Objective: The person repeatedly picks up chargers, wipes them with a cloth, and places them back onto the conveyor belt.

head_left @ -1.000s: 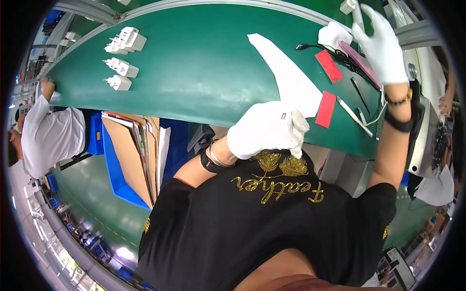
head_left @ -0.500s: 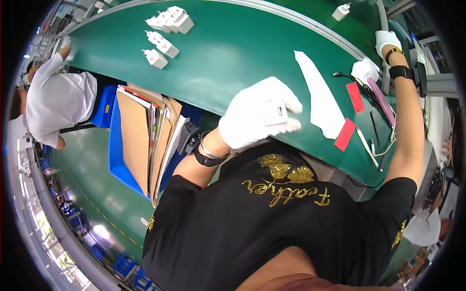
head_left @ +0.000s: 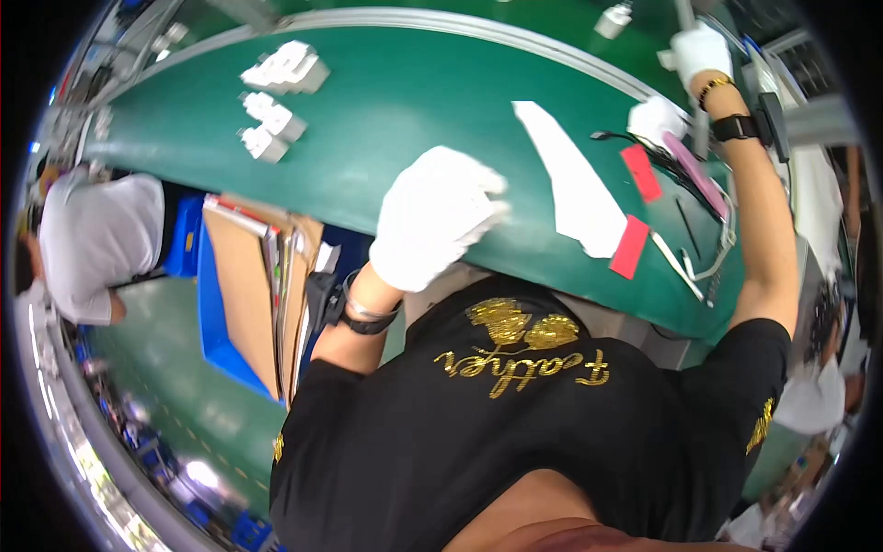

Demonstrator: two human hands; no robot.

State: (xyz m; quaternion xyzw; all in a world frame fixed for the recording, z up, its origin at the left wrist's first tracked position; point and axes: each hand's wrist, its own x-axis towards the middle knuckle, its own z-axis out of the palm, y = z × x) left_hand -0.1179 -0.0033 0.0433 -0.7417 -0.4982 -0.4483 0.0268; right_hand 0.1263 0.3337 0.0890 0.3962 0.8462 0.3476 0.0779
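In my white-gloved left hand (head_left: 432, 216), closed near the table's front edge, is a white charger (head_left: 476, 219), mostly covered by thumb and fingers. My right hand (head_left: 704, 53), also gloved, reaches out at the far right by the metal rail. A small white block (head_left: 668, 60) pokes out from its fingers; blur hides its kind. Beyond the rail, one white plug charger (head_left: 613, 20) sits left of that hand. Several more white chargers (head_left: 287, 69) stand in groups at the table's far left.
On the green table (head_left: 386, 101) lie a long white sheet (head_left: 570, 184), two red cards (head_left: 630, 247), a pink tool (head_left: 694, 175) with cables, and a crumpled white cloth (head_left: 657, 120). A blue bin (head_left: 213, 313) of folders stands left. A person in white (head_left: 101, 244) sits beyond.
The whole view has shifted. My left hand has turned, so the charger's port face no longer shows. At my right hand, a white block now shows beside the fingers.
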